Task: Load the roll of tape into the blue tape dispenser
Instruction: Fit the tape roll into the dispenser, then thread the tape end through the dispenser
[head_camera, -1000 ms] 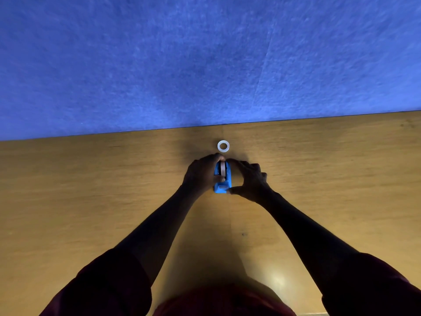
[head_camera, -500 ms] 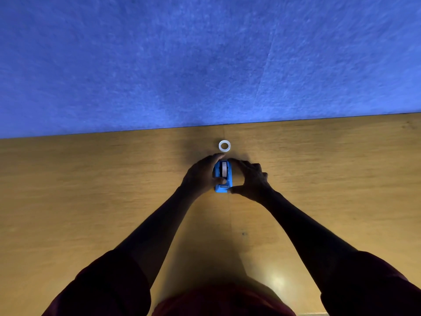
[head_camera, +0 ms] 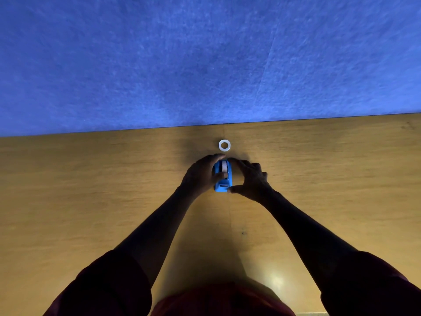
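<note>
The blue tape dispenser (head_camera: 223, 180) stands on the wooden table (head_camera: 91, 190) between my two hands. A white roll of tape (head_camera: 224, 167) sits on edge inside its slot. My left hand (head_camera: 200, 176) grips the dispenser's left side, its thumb lying across the top near the roll. My right hand (head_camera: 249, 180) holds the right side, index finger curled over the far end and thumb at the near end by the cutter. A second small white ring (head_camera: 224, 145) lies flat on the table just beyond the dispenser.
A blue felt-covered wall (head_camera: 205, 60) rises straight behind the table's far edge. Bare wood stretches to the left and right of my hands. My dark sleeves fill the lower corners.
My hands and the dispenser have stayed in place. My left thumb has shifted slightly over the top of the dispenser.
</note>
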The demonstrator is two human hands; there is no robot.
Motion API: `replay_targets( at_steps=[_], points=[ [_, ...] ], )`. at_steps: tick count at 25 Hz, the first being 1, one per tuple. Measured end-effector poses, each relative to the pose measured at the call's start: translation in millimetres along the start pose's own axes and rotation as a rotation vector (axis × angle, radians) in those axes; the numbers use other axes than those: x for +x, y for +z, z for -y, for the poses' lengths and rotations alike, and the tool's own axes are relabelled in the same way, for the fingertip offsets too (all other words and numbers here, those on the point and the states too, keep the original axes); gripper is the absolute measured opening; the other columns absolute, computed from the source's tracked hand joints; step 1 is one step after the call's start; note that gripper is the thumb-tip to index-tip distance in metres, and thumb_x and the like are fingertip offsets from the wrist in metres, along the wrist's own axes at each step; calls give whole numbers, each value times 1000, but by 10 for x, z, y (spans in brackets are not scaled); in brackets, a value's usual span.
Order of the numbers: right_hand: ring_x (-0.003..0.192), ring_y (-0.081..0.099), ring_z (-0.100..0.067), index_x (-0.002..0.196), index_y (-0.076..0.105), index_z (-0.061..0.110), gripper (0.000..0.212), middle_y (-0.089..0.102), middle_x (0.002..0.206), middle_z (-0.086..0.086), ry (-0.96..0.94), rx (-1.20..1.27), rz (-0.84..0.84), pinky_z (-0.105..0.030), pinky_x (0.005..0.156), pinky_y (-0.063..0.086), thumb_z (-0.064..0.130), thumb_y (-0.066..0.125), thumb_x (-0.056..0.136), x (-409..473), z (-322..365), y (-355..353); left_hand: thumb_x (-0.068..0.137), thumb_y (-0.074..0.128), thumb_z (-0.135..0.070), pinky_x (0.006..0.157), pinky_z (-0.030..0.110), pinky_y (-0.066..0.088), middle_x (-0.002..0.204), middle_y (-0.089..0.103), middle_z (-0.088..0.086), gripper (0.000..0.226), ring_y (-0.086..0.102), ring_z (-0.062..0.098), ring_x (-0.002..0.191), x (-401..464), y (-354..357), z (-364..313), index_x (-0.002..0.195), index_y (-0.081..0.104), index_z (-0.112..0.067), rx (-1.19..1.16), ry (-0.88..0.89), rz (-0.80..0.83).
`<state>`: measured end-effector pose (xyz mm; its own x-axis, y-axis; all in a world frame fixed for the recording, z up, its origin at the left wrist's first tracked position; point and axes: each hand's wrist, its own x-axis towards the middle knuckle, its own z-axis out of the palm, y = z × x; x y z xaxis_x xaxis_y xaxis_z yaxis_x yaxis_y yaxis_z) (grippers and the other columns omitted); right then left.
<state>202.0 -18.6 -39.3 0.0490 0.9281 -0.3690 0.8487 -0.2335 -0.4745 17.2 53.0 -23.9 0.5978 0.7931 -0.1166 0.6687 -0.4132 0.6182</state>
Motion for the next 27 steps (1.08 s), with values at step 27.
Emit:
replay_targets(
  at_steps=[27],
  points=[
    [101, 66, -16, 117, 63, 10, 25, 68, 114, -6, -196, 248, -236, -33, 86, 58, 9, 64, 93, -49, 250, -239, 94, 69, -35, 89, 39, 59, 134, 62, 5, 57, 65, 19, 113, -37, 2, -24, 144, 47, -22, -175, -138, 18]
  ],
)
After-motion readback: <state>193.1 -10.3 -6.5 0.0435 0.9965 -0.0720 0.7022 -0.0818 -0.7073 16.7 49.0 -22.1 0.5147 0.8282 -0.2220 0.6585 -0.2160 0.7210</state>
